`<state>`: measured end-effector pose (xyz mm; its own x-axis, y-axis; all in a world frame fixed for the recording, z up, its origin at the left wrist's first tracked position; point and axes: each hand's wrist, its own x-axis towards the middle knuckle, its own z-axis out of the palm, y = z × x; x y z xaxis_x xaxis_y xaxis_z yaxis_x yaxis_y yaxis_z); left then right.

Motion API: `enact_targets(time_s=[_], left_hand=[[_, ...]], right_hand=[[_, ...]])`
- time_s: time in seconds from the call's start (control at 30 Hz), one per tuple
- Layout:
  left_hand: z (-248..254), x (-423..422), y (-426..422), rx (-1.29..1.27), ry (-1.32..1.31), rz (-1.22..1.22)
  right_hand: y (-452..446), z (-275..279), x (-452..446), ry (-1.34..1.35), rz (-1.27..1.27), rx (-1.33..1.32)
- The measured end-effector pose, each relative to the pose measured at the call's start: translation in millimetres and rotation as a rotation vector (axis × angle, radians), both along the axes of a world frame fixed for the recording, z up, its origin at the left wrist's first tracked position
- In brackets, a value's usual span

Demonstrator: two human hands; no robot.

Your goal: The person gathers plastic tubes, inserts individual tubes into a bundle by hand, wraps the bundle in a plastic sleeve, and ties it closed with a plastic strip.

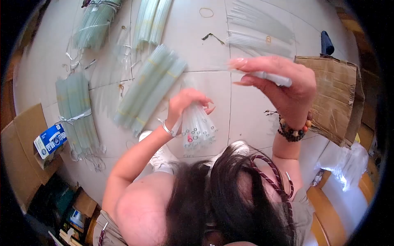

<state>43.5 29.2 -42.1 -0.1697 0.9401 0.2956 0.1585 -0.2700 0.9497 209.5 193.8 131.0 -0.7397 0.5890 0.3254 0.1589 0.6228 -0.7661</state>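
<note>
My left hand (186, 102) is wrapped round a bunch of thin clear plastic tubes (198, 125), their round open ends facing me; one end near the bottom looks pink. To the right and higher up, my right hand (293, 76) pinches a whitish translucent tube (279, 79) between thumb and fingers. Its near end shows below the palm, while the far part is blurred past the fingertips. Just beyond my left hand lies a large bundle of pale green tubes (150, 88) held with yellow bands.
More tube bundles lie at the left (74, 98) and far left (96, 24). Loose clear tubes (262, 28) are spread at the back right, near a rubber band (206, 12). A cardboard box (328, 94) stands right; a blue-white carton (51, 140) sits left.
</note>
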Motion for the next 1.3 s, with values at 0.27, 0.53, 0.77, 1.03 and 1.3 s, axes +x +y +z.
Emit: enact_targets(time_s=[0.27,0.53,0.77,1.03,1.3], left_hand=[[8.9,2.7,0.5,-0.035,0.000,0.002],[-3.7,-13.7,-2.9,-0.104,-0.088,-0.159],[10.8,-17.2,-6.5,0.066,0.061,0.003],[5.8,-27.7,-6.6,0.061,-0.047,0.034],[3.7,-30.5,-5.1,0.058,-0.057,0.028]], right_hand=[[-14.9,4.8,2.5,0.019,0.083,0.053],[4.7,-2.0,4.2,0.410,-0.294,-0.241],[83.9,-62.2,-118.2,0.427,-0.014,-0.807],[12.0,-217.5,-272.8,0.151,-0.148,-1.484],[9.5,-242.5,-291.6,-0.165,-0.137,-1.694]])
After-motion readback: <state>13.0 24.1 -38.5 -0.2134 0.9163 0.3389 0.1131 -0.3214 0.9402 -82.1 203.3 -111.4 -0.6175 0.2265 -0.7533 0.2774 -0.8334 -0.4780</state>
